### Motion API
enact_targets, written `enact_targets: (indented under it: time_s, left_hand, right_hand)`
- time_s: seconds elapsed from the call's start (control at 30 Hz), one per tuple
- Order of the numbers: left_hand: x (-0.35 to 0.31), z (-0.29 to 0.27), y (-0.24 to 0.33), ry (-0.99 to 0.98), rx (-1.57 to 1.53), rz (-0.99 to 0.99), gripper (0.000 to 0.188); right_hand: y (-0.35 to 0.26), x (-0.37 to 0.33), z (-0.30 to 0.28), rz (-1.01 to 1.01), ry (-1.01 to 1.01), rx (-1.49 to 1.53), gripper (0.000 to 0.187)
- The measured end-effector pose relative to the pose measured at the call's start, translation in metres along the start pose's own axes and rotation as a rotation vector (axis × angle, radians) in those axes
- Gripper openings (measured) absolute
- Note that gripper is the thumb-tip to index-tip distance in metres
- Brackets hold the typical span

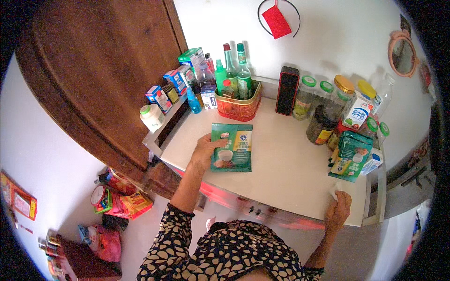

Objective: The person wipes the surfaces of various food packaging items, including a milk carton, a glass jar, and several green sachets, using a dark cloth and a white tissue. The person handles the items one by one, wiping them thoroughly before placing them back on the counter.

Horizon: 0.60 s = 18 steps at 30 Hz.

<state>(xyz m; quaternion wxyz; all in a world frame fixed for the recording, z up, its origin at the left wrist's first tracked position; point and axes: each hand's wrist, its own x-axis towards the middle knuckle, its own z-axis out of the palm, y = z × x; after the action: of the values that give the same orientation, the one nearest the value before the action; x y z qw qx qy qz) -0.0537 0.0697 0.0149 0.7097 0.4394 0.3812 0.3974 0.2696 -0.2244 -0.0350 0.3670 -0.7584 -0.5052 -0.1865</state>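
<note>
A flat green packet [240, 159] with a picture of a white bowl is upright over the pale tabletop [276, 140]. My left hand [204, 151] grips its left side, the thumb lying across the front. By the table's right front corner, my right hand [338, 210] is closed around a small white piece [334, 189] that looks like tissue or thin cloth. Similar green packets [349, 157] lean in a bunch beyond my right hand, beside a white and blue carton.
Behind the packet sits a red and gold tin [238, 108] holding green bottles. A black speaker [287, 91] stands at the back. Lidded glass jars [304, 100] and a milk carton [360, 110] crowd the right. Boxes and a white jar [152, 117] line the left ledge.
</note>
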Motion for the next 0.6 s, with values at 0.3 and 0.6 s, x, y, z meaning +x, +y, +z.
enact_targets:
  time_s: [0.3,0.6]
  left_hand:
    - [-0.033,0.039,-0.033,-0.273,-0.535,-0.067,0.041]
    - [-0.071,0.042,-0.035,-0.326,-0.847,-0.136,0.046]
  right_hand:
    - [-0.117,0.032,0.055,-0.086,0.086,0.411,0.038]
    - [-0.236,0.044,0.113,-0.406,0.003,0.401,0.037]
